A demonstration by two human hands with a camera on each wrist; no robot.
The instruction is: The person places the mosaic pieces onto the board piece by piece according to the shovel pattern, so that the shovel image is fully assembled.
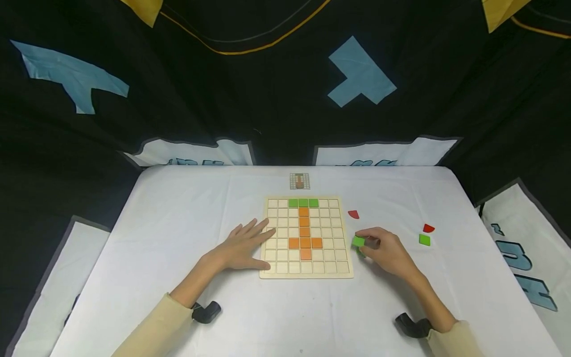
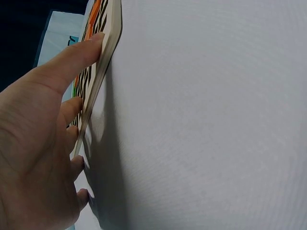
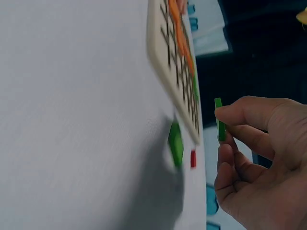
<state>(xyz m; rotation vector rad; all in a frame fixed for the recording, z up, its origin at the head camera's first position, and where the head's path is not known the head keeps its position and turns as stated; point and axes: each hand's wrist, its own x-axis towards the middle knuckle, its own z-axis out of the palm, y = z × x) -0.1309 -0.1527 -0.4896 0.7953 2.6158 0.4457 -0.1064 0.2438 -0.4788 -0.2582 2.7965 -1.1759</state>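
A pale wooden grid board (image 1: 328,272) lies on the white table. Three green square tiles (image 1: 303,203) fill the middle of its top row, and several orange square tiles (image 1: 305,231) form a column below with one to each side. My left hand (image 1: 243,248) rests on the board's left edge, fingers spread and fairly straight, thumb on the rim. Just right of the board, my right hand (image 1: 385,250) pinches a green square tile (image 3: 219,120) between thumb and fingers, raised over the table. Under it another green tile (image 3: 176,143) lies on the cloth, partly hidden in the head view.
A small pattern card (image 1: 299,181) lies behind the board. Right of the board is a red quarter-round piece (image 1: 354,214); farther right lie a second red piece (image 1: 428,228) and a green tile (image 1: 425,240). A black curtain (image 1: 285,109) hangs behind the table.
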